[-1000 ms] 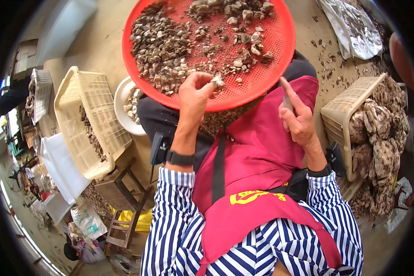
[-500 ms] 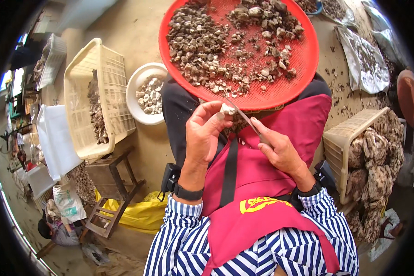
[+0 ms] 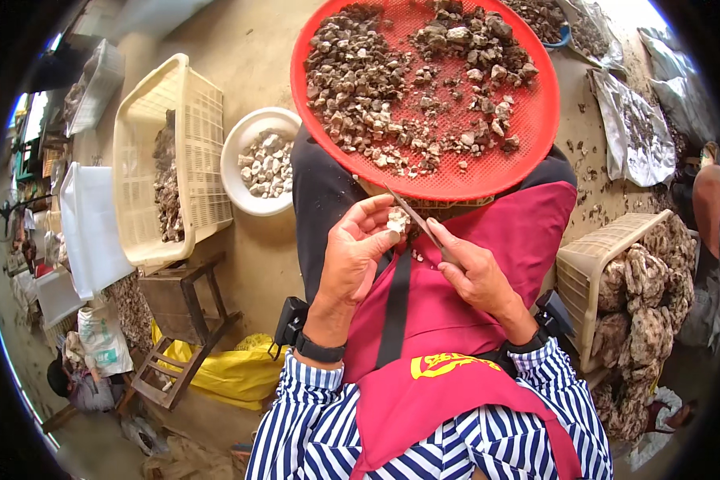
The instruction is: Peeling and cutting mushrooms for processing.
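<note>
Red perforated tray (image 3: 528,152) at twelve o'clock held brown pieces; left hand (image 3: 356,256) pinched a pale chunk (image 3: 396,220), right hand (image 3: 476,276) gripped a knife (image 3: 412,216).

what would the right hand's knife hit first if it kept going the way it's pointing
Most likely the small pale piece pinched in the left hand: the right hand aims its knife up-left, its blade beside it. Beyond lies the red tray; depth is unclear.

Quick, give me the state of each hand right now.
Left hand: closed on a small pale piece, pinched at the fingertips.
Right hand: closed on a thin knife, blade against the piece.
</note>
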Motion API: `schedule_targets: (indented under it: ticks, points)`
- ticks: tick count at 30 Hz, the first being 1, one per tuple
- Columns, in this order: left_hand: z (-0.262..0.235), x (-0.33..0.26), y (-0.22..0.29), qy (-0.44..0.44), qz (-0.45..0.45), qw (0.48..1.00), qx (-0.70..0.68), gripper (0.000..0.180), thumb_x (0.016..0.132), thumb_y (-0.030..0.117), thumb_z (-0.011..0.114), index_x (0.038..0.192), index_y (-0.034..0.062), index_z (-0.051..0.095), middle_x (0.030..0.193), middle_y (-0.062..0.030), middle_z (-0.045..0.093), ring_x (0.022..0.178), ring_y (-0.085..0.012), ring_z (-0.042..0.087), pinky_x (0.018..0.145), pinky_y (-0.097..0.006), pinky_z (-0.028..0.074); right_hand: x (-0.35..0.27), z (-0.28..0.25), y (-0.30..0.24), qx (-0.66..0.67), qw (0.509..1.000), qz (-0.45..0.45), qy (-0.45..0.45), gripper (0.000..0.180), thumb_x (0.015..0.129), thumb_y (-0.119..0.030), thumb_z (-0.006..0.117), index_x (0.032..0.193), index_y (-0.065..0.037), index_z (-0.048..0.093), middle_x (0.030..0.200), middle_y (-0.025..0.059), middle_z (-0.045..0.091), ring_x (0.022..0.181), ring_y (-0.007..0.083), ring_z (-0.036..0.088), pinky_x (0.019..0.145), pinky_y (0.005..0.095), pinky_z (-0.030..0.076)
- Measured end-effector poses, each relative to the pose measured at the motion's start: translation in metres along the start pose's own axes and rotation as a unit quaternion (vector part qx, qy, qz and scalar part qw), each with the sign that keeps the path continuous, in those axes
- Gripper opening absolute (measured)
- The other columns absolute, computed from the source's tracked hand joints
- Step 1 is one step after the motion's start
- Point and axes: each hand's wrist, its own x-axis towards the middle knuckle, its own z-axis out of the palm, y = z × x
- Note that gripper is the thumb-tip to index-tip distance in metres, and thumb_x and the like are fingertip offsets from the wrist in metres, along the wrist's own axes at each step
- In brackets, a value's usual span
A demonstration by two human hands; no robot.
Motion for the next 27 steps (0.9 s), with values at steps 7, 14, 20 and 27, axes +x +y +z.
schedule_targets:
  ticks: [7,14,20,27]
  points:
    - [-0.013,-0.004,-0.003,0.024,0.058,0.998,0.011,0.037,0.076,-0.008,0.063,0.112,-0.0041,0.053,0.102,-0.0105,0.061,0.091,-0.0173,0.060,0.081,-0.028,0.051,-0.015,-0.014,-0.001,-0.113,0.991,-0.023,-0.072,0.059,0.076,-0.007,0.059,0.132,-0.011,0.041,0.078,0.0124,0.056,0.069,0.0306,0.057,0.058,0.0399,0.045]
    - [-0.021,-0.009,-0.009,0.039,0.081,0.995,0.036,0.039,0.073,-0.011,0.065,0.109,-0.0040,0.055,0.101,-0.0096,0.062,0.093,-0.0149,0.060,0.082,-0.025,0.049,-0.018,-0.008,-0.004,-0.212,0.975,-0.035,-0.052,0.053,0.080,-0.011,0.056,0.131,-0.015,0.044,0.071,0.0109,0.052,0.063,0.0294,0.055,0.051,0.0408,0.043]
    - [-0.021,-0.018,-0.015,0.050,0.062,0.996,0.029,0.038,0.072,-0.011,0.065,0.108,-0.0043,0.055,0.099,-0.0097,0.062,0.090,-0.0153,0.061,0.080,-0.026,0.050,-0.008,0.004,-0.008,-0.249,0.968,-0.023,0.007,0.052,0.081,-0.011,0.056,0.131,-0.017,0.045,0.073,0.0112,0.052,0.059,0.0297,0.055,0.049,0.0406,0.045]
    - [-0.029,-0.021,-0.016,0.067,0.080,0.994,0.002,0.036,0.074,-0.008,0.066,0.108,-0.0033,0.054,0.099,-0.0098,0.061,0.090,-0.0156,0.060,0.081,-0.026,0.049,-0.014,0.001,-0.002,-0.178,0.982,-0.041,-0.050,0.049,0.082,-0.010,0.053,0.130,-0.015,0.045,0.072,0.0117,0.053,0.063,0.0302,0.056,0.054,0.0407,0.045]
